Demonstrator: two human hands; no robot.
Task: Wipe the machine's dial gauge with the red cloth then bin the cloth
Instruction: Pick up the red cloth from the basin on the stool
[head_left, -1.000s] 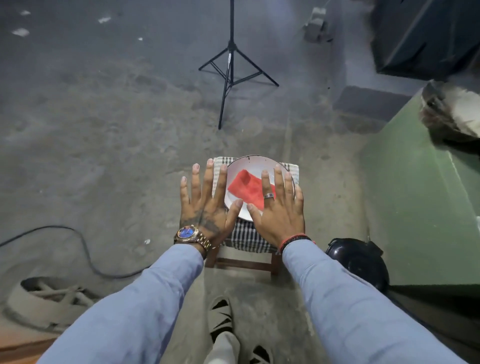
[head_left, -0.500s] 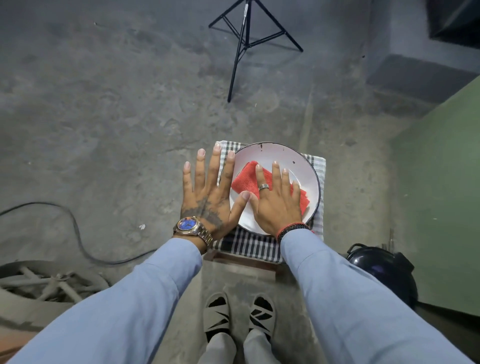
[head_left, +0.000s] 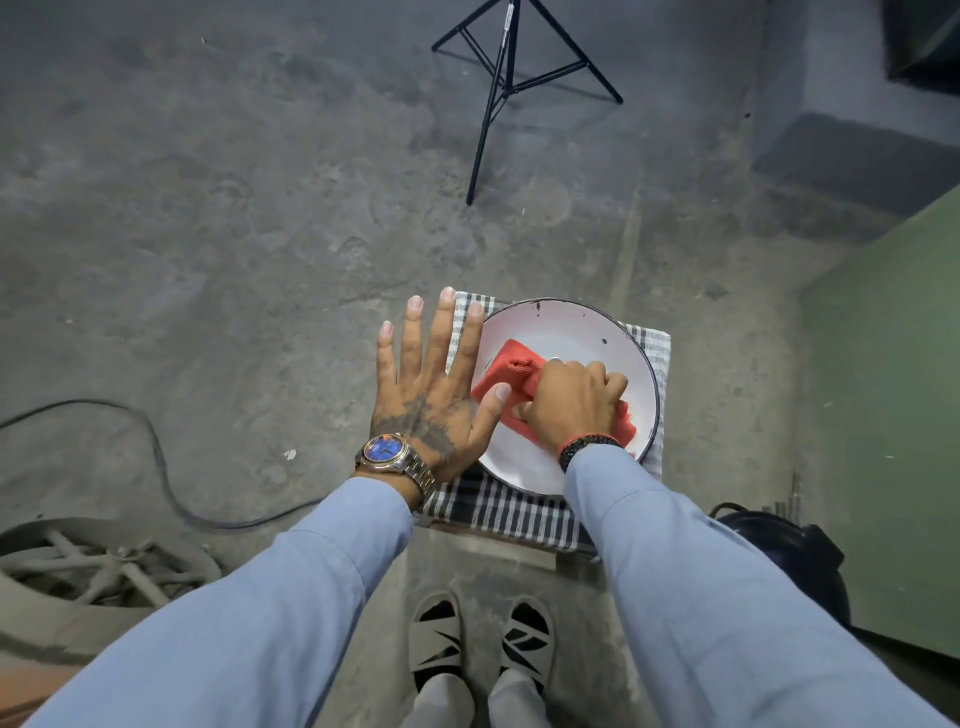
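The red cloth (head_left: 506, 373) lies folded in a white enamel plate (head_left: 571, 327) on a stool covered with a checked fabric (head_left: 506, 506). My right hand (head_left: 574, 402) is curled over the cloth's middle, fingers closed on it. My left hand (head_left: 428, 387) is flat and spread at the plate's left edge, thumb tip touching the cloth. The green machine (head_left: 893, 415) fills the right side; its dial gauge is out of view. A black bin (head_left: 795, 551) stands on the floor right of the stool.
A black tripod (head_left: 501, 88) stands on the concrete floor ahead. A black cable (head_left: 156, 457) curves at the left, with a dusty wheel (head_left: 93, 566) at lower left. My sandalled feet (head_left: 480, 636) are below the stool.
My right hand went from flat above the plate to closing its fingers on the red cloth. The view tilted down and nearer; my left hand stayed spread.
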